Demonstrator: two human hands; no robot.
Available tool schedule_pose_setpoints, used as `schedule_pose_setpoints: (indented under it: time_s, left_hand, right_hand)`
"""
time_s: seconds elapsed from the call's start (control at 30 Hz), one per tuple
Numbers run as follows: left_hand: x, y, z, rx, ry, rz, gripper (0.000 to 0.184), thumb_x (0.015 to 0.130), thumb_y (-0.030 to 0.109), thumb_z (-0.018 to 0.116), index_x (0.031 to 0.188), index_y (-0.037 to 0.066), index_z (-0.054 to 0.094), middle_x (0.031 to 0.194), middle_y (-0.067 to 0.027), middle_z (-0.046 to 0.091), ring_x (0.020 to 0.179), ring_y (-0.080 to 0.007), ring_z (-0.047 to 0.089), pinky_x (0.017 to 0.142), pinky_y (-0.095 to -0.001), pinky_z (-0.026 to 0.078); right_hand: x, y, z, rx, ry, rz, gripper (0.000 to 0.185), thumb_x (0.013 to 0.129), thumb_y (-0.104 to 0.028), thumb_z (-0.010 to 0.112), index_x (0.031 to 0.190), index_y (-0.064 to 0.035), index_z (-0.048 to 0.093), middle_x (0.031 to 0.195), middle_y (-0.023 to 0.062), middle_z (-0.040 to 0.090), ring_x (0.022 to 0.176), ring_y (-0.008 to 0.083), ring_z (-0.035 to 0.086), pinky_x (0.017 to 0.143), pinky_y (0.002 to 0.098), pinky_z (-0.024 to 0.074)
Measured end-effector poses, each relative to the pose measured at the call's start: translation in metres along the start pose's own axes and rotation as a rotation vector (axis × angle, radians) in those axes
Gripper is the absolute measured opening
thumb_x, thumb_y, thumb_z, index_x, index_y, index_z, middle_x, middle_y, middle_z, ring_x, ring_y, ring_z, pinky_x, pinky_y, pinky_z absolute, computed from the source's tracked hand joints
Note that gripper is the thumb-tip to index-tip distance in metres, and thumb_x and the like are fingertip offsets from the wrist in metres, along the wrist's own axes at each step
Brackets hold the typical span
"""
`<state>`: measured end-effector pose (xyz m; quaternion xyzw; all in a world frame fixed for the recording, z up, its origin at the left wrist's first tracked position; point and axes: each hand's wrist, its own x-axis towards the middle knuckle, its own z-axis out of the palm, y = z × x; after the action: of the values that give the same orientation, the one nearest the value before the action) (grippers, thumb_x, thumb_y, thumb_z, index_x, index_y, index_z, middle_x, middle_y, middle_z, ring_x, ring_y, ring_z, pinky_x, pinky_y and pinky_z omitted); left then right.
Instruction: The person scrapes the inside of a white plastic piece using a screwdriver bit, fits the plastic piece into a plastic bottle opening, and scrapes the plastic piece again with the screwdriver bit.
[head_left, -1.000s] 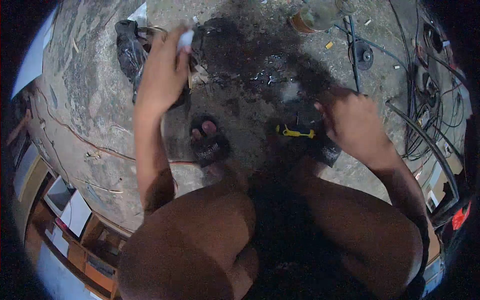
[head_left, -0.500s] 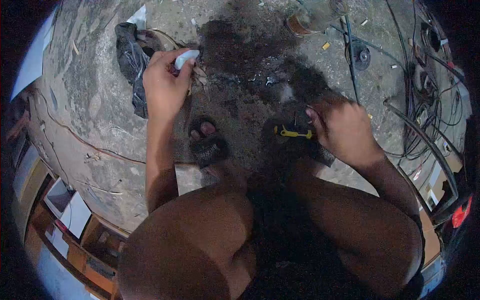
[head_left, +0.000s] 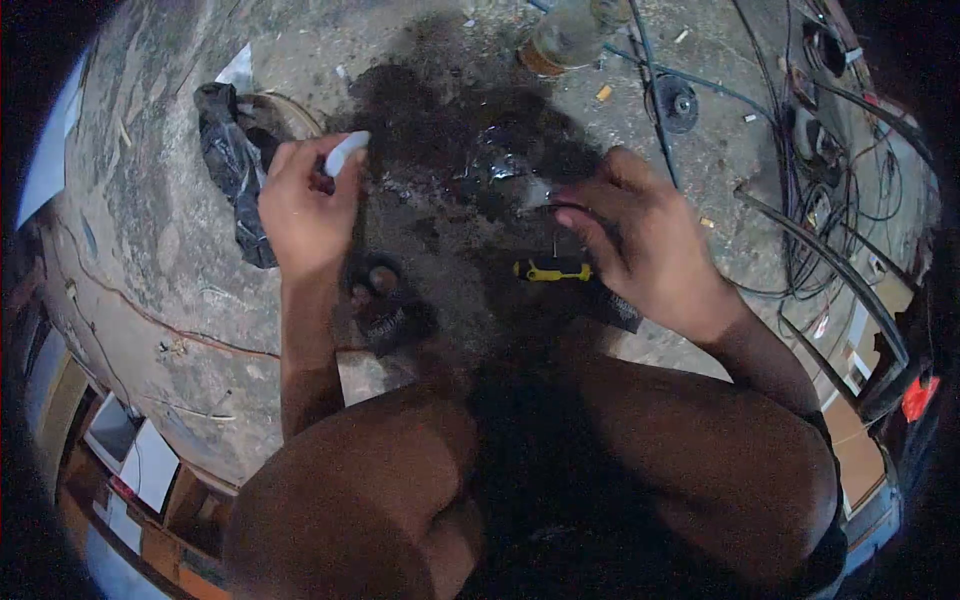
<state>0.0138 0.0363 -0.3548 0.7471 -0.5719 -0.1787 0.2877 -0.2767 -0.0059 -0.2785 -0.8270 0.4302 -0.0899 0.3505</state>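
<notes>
My left hand [head_left: 310, 210] is closed around a smooth white piece [head_left: 347, 152] with a rounded end, held between thumb and fingers above the floor. A crumpled black plastic bag [head_left: 232, 165] lies just beyond that hand. My right hand [head_left: 655, 240] is over the wet dark patch [head_left: 450, 125], thumb and fingers drawn together; whatever they may hold cannot be made out. Below its fingertips, a tool with a yellow-and-black handle [head_left: 552, 271] lies on the floor between my feet, a thin metal rod [head_left: 556, 240] beside it.
A clear container with brownish contents [head_left: 548, 55] stands at the far edge of the wet patch. Right of it are a dark disc [head_left: 676, 104], a hose [head_left: 650, 60] and tangled black cables [head_left: 800, 220]. A wooden drawer-like unit [head_left: 195, 510] is at lower left.
My right hand has moved inward and slightly up over the wet patch. The left hand keeps the white piece, now turned a little. The whole view has shifted slightly.
</notes>
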Motion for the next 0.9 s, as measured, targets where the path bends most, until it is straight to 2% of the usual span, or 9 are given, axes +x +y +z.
schedule_pose_setpoints:
  time_s: [0.07,0.17,0.3,0.43,0.5,0.6,0.7,0.83,0.9]
  left_hand:
    - [0.002,0.003,-0.006,0.144,0.014,0.028,0.021,0.074,0.010,0.075,0.094,0.005,0.070,0.077,-0.0085,0.060,0.058,-0.0164,0.054,0.056,-0.0273,0.045]
    - [0.003,-0.004,-0.013,0.048,0.034,0.043,0.020,0.076,0.009,0.075,0.094,0.003,0.070,0.078,-0.0061,0.061,0.060,-0.0109,0.054,0.057,-0.0243,0.044]
    - [0.010,-0.012,-0.017,-0.201,0.062,-0.155,0.019,0.075,0.004,0.077,0.092,0.000,0.069,0.080,-0.0011,0.063,0.067,-0.0050,0.055,0.059,-0.0204,0.045]
    - [0.009,-0.034,-0.007,-0.481,-0.036,-0.169,0.019,0.081,0.006,0.073,0.097,0.000,0.065,0.086,-0.0031,0.066,0.070,-0.0050,0.057,0.064,-0.0197,0.046]
    - [0.001,-0.033,-0.007,-0.769,-0.095,-0.302,0.025,0.084,0.008,0.071,0.105,0.000,0.061,0.092,-0.0041,0.065,0.075,-0.0073,0.058,0.069,-0.0206,0.047]
    - [-0.011,-0.013,0.003,-1.269,-0.163,-0.432,0.035,0.087,0.013,0.068,0.116,0.003,0.053,0.102,-0.0064,0.063,0.083,-0.0113,0.059,0.073,-0.0214,0.047]
    - [-0.031,0.028,0.010,-1.533,-0.307,-0.407,0.040,0.088,0.020,0.066,0.120,0.006,0.049,0.109,-0.0081,0.060,0.087,-0.0157,0.060,0.074,-0.0239,0.049]
    - [-0.041,0.058,0.021,-1.847,-0.405,-0.302,0.040,0.087,0.024,0.066,0.119,0.008,0.049,0.109,-0.0077,0.059,0.090,-0.0186,0.062,0.077,-0.0284,0.051]
    - [-0.040,0.061,0.013,-1.810,-0.573,-0.386,0.042,0.085,0.024,0.069,0.119,0.008,0.050,0.108,-0.0077,0.059,0.093,-0.0199,0.062,0.079,-0.0310,0.052]
  right_hand:
    - [-0.001,0.000,-0.003,0.018,0.007,0.014,0.014,0.079,-0.009,0.069,0.091,-0.0023,0.068,0.076,0.0154,0.052,0.070,0.0326,0.056,0.063,0.0387,0.0453]
    - [0.002,-0.002,-0.009,0.043,0.021,-0.010,0.014,0.075,-0.008,0.073,0.087,-0.0009,0.069,0.073,0.0129,0.054,0.067,0.0278,0.057,0.061,0.0356,0.0453]
    - [0.003,-0.006,-0.011,0.132,0.093,0.052,0.014,0.071,-0.010,0.077,0.080,-0.0037,0.068,0.071,0.0108,0.054,0.063,0.0257,0.058,0.057,0.0339,0.0466]
    - [0.009,-0.004,-0.014,0.155,0.185,-0.023,0.015,0.071,-0.008,0.079,0.080,-0.0032,0.068,0.072,0.0070,0.058,0.062,0.0160,0.057,0.054,0.0281,0.0437]
    - [0.009,-0.001,-0.014,0.216,0.210,-0.032,0.014,0.073,-0.008,0.078,0.081,-0.0030,0.068,0.076,0.0053,0.063,0.065,0.0114,0.058,0.055,0.0256,0.0437]
    - [0.008,-0.006,-0.007,0.633,0.343,0.131,0.015,0.082,-0.011,0.073,0.092,-0.0023,0.065,0.087,0.0050,0.067,0.075,0.0088,0.061,0.060,0.0227,0.0456]
    - [0.013,-0.015,-0.011,0.819,0.321,0.132,0.020,0.095,-0.016,0.056,0.107,-0.0002,0.053,0.102,0.0147,0.064,0.086,0.0186,0.063,0.070,0.0282,0.0511]
    - [0.018,-0.022,-0.009,0.819,0.367,-0.085,0.022,0.098,-0.021,0.048,0.109,-0.0014,0.046,0.099,0.0193,0.063,0.087,0.0245,0.064,0.068,0.0320,0.0531]
    - [0.018,-0.027,-0.015,0.810,0.369,-0.171,0.023,0.098,-0.022,0.048,0.108,-0.0020,0.043,0.097,0.0202,0.062,0.088,0.0267,0.065,0.068,0.0334,0.0537]
